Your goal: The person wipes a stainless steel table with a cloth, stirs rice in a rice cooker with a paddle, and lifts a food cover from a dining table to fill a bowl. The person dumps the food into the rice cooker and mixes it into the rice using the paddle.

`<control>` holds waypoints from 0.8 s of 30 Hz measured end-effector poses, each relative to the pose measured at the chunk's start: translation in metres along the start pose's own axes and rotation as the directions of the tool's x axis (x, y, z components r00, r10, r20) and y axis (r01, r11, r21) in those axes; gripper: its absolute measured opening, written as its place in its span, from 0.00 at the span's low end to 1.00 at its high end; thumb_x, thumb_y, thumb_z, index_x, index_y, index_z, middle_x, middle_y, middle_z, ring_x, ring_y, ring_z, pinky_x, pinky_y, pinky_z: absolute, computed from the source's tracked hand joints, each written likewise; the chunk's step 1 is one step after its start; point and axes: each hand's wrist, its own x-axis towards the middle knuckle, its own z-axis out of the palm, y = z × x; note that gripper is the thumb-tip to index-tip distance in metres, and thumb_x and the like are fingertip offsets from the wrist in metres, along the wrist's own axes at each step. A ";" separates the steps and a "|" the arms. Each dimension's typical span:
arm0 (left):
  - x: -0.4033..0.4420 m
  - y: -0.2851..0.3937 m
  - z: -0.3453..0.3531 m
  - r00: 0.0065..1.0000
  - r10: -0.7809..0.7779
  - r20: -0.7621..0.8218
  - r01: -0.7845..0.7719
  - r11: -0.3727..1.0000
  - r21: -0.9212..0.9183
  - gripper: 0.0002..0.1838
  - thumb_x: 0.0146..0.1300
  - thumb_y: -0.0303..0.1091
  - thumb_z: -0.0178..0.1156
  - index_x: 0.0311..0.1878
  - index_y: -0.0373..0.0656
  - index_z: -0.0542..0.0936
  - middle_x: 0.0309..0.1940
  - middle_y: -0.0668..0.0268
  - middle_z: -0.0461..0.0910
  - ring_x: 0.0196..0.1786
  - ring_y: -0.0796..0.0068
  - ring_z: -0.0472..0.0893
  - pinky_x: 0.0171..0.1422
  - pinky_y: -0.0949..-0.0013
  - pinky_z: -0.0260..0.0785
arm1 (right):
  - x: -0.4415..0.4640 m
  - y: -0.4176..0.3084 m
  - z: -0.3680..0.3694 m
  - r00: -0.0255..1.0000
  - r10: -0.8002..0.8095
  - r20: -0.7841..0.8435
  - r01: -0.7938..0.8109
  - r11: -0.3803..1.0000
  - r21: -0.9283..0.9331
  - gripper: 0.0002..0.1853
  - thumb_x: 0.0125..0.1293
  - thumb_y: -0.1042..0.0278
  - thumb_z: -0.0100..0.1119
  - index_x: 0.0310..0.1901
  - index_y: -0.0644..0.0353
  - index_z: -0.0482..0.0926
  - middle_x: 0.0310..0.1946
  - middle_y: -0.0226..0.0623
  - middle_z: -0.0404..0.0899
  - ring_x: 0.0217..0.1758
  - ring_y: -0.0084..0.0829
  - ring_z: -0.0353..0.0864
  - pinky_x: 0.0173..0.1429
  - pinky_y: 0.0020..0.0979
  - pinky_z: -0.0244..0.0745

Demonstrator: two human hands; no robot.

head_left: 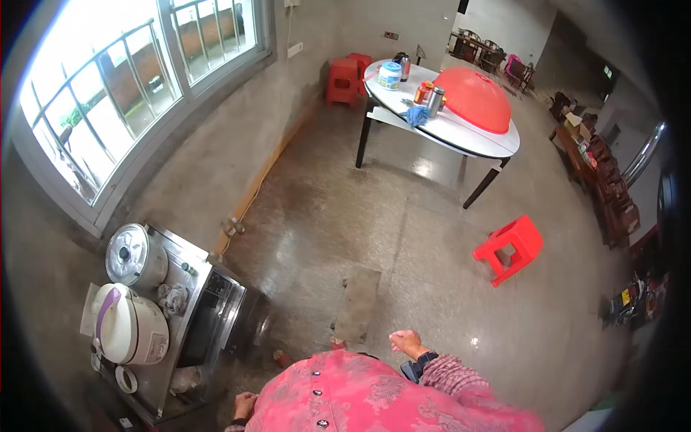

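My left hand (245, 405) hangs low beside the pink patterned top I wear. Its fingers are curled in and nothing shows in them. Closest to it is the steel cabinet (160, 389) on the left. My right hand (409, 343) is held in front of my body over the floor, loosely closed, with no object visible in it. A white rice cooker (137, 327) with a purple handle stands on the cabinet. Behind the cooker is a lidded metal pot (133, 255), and a crumpled grey cloth (173, 298) lies beside them.
Ahead stands a white oval table (389, 104) with a red dome cover (473, 99), a blue cloth (417, 115), jars and flasks. A red stool (509, 248) stands on the floor at right; more stools (343, 81) are by the wall. A wooden bench (576, 155) lines the right side.
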 end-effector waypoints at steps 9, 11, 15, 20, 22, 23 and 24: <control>0.093 0.021 0.006 0.762 0.627 0.161 -0.639 0.691 0.337 0.17 0.55 0.46 0.60 0.25 0.40 0.80 0.18 0.60 0.77 0.22 0.62 0.77 0.29 0.59 0.68 | 0.004 -0.002 -0.022 0.996 0.085 -0.005 -0.077 0.928 0.364 0.16 0.64 0.64 0.57 0.47 0.69 0.78 0.29 0.42 0.82 0.27 0.29 0.83 0.29 0.26 0.80; 0.053 0.075 -0.012 0.861 0.509 0.012 -0.500 0.841 0.208 0.16 0.55 0.44 0.59 0.25 0.38 0.79 0.19 0.55 0.77 0.24 0.55 0.76 0.31 0.54 0.68 | 0.006 -0.001 -0.016 0.998 0.052 0.018 -0.055 0.943 0.327 0.12 0.63 0.65 0.57 0.39 0.68 0.79 0.26 0.38 0.81 0.25 0.28 0.82 0.28 0.25 0.78; 0.066 0.116 -0.022 0.960 0.273 -0.060 -0.263 0.956 0.133 0.14 0.50 0.42 0.63 0.30 0.40 0.82 0.28 0.54 0.82 0.35 0.54 0.81 0.40 0.57 0.72 | 0.058 0.097 -0.020 0.937 -0.337 0.088 0.326 0.759 -0.564 0.21 0.63 0.51 0.55 0.34 0.65 0.82 0.23 0.29 0.79 0.28 0.19 0.75 0.34 0.27 0.71; 0.069 0.104 -0.012 0.942 0.268 -0.204 -0.270 0.963 0.018 0.14 0.49 0.42 0.64 0.32 0.40 0.82 0.29 0.54 0.82 0.37 0.55 0.82 0.41 0.58 0.73 | 0.061 0.067 -0.026 0.950 -0.189 0.247 0.304 0.734 -0.607 0.20 0.63 0.53 0.55 0.34 0.65 0.82 0.22 0.29 0.79 0.27 0.19 0.75 0.33 0.27 0.72; 0.068 0.095 -0.015 0.940 0.254 -0.228 -0.267 0.963 -0.025 0.15 0.48 0.42 0.65 0.33 0.40 0.82 0.30 0.53 0.82 0.37 0.54 0.82 0.41 0.58 0.72 | 0.070 0.048 -0.027 0.939 -0.192 0.286 0.330 0.737 -0.590 0.19 0.63 0.53 0.55 0.34 0.65 0.82 0.22 0.29 0.79 0.27 0.19 0.75 0.32 0.27 0.72; 0.070 0.091 -0.021 0.941 0.243 -0.237 -0.258 0.965 -0.035 0.15 0.48 0.42 0.65 0.33 0.40 0.82 0.30 0.53 0.82 0.37 0.54 0.82 0.41 0.58 0.72 | 0.075 0.040 -0.023 0.932 -0.201 0.303 0.345 0.750 -0.564 0.19 0.64 0.54 0.55 0.34 0.65 0.82 0.22 0.29 0.79 0.27 0.20 0.75 0.32 0.27 0.72; 0.073 0.088 -0.027 0.906 0.253 -0.339 -0.279 0.960 -0.029 0.17 0.48 0.42 0.65 0.35 0.39 0.81 0.30 0.52 0.82 0.37 0.54 0.82 0.41 0.57 0.72 | 0.081 0.027 -0.021 0.923 -0.221 0.315 0.369 0.742 -0.560 0.19 0.64 0.54 0.55 0.34 0.65 0.82 0.22 0.29 0.79 0.27 0.20 0.75 0.32 0.27 0.72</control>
